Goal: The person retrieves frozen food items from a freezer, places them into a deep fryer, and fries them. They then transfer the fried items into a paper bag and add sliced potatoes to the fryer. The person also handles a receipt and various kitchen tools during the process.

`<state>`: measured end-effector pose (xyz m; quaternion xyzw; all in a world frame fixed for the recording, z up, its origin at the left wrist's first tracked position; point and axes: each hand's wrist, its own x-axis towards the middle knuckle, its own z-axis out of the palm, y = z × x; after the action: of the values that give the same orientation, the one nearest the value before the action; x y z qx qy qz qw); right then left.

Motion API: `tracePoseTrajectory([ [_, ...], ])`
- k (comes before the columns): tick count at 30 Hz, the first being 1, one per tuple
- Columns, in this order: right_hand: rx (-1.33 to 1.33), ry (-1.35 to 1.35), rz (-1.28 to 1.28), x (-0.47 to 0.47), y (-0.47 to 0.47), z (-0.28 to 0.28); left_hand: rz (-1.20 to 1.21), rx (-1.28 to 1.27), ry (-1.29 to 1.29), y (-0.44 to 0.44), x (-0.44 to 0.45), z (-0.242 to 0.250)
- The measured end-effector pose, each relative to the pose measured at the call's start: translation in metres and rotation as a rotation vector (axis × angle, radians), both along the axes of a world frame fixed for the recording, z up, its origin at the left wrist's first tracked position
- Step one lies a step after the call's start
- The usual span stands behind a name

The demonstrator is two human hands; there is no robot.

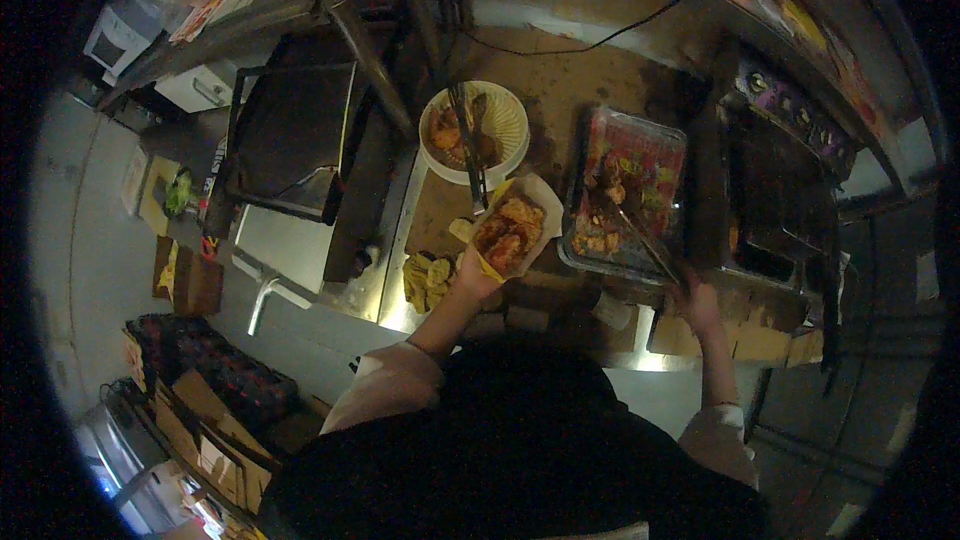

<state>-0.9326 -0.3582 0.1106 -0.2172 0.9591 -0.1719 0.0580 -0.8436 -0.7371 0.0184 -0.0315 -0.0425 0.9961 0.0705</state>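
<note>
My left hand grips a paper food box from its near side. Browned, reddish fried pieces, apparently chicken, fill it. In my right hand is a pair of metal tongs, reaching over a rectangular tray with a red printed liner. Several small fried pieces lie in the tray's near left part, and another piece is by the tongs' tips. Beyond the box stands a round white tub holding more fried food, with a second pair of tongs leaning across it.
Yellowish, ridged items, unclear in kind, lie left of my left wrist. A dark-topped framed appliance stands left, a dark unit with knobs right. Slanting metal posts and a hanging cable cross above the counter.
</note>
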Motion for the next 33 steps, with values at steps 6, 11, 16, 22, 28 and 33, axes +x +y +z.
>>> tracePoseTrajectory([
  [6, -0.258, -0.135, -0.108, 0.036, -0.007, 0.094, 0.060, -0.202, -0.128, 0.009, -0.008, 0.014],
  [11, -0.003, 0.235, 0.262, 0.059, -0.030, 0.146, -0.028, 0.010, 0.001, 0.013, -0.011, 0.021],
  [16, 0.015, -0.009, 0.264, 0.062, -0.039, 0.151, 0.013, -0.162, -0.305, 0.015, -0.015, 0.022],
  [22, -0.106, -0.065, 0.061, 0.056, -0.017, 0.129, -0.053, 0.024, -0.017, 0.018, -0.012, 0.026],
  [28, -0.104, -0.039, -0.071, 0.004, -0.009, 0.060, -0.065, 0.183, 0.182, 0.019, -0.007, 0.039],
  [33, 0.073, 0.132, 0.114, -0.023, -0.021, 0.000, 0.017, -0.159, -0.150, 0.018, -0.003, 0.044],
])
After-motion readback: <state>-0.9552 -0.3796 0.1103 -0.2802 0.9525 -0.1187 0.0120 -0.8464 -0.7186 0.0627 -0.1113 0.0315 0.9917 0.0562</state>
